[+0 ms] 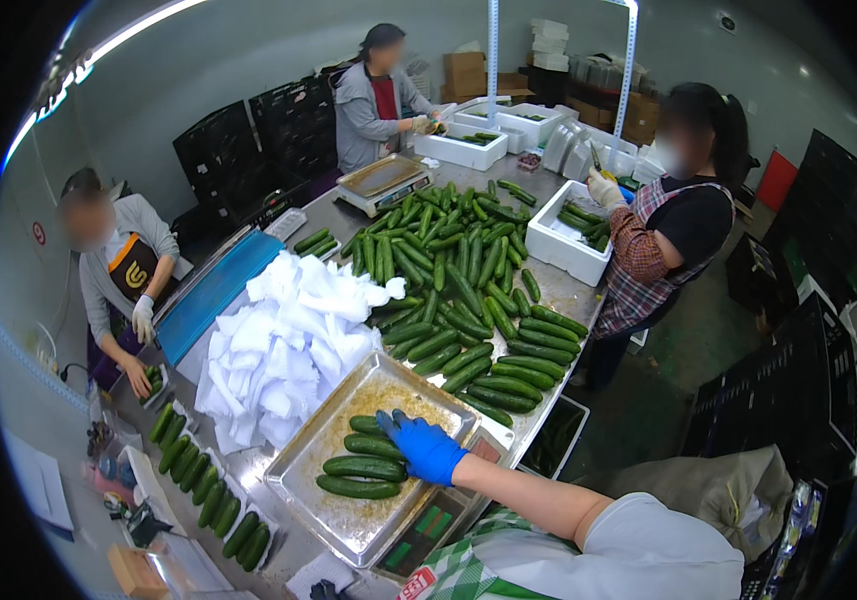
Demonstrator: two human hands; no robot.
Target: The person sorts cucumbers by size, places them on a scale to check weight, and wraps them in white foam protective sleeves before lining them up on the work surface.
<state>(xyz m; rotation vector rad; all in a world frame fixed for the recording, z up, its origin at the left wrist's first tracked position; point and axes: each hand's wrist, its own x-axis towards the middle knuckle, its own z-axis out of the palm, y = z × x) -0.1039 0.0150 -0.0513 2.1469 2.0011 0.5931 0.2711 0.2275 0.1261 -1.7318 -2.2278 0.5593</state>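
Note:
My right hand (426,448), in a blue glove, reaches over a metal tray (299,466) on a scale. Its fingers curl over the right end of the top cucumber (363,424). Below that cucumber, several others lie side by side, the lowest (357,487) nearest the tray's front. At the bottom edge, the dark-gloved fingertips of what appears to be my left hand (327,591) are beside a white foam net (321,576); the rest is cut off. A large pile of cucumbers (466,262) covers the steel table beyond the tray.
White foam nets (286,352) are heaped left of the tray. Packed cucumber trays (211,501) line the left edge by a blue-topped wrapping machine (218,285). Three co-workers stand around the table, near foam boxes (567,244) and another scale (383,184).

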